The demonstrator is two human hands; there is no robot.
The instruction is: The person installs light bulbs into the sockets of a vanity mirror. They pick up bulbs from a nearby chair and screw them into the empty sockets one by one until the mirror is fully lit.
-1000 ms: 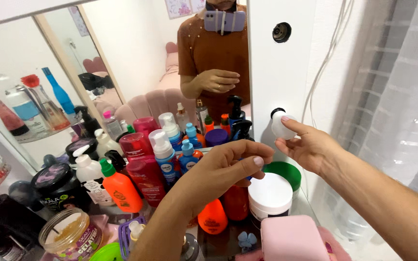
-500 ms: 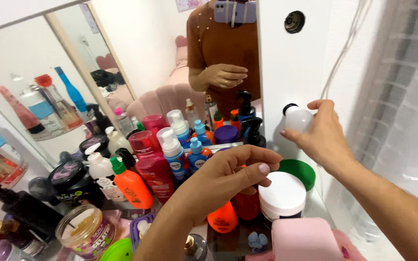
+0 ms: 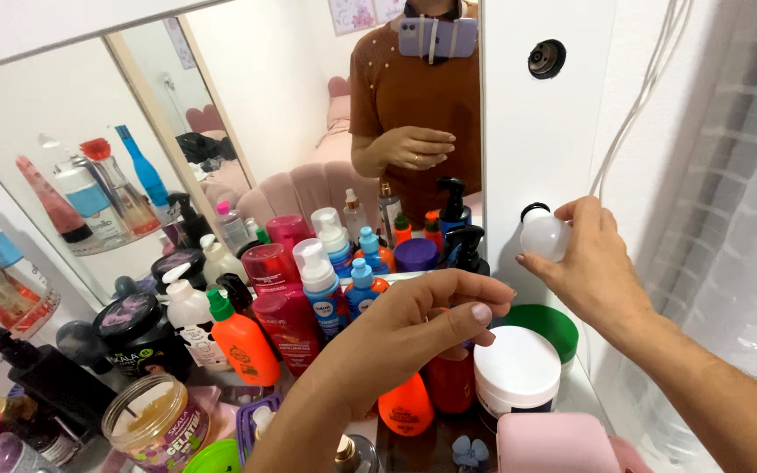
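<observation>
White bulb [image 3: 543, 235] on the mirror frame [image 3: 536, 140] sits gripped in the right hand [image 3: 590, 263]; left hand [image 3: 413, 322] hovers loosely curled, empty, above crowded bottles [image 3: 308, 280] and a white-lidded jar [image 3: 517, 370]

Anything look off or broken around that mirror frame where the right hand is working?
Yes. The upper socket in the white frame is empty, a dark hole with no bulb. Lower down, the right hand grips a white bulb at its socket. Nothing looks spilled.
</observation>
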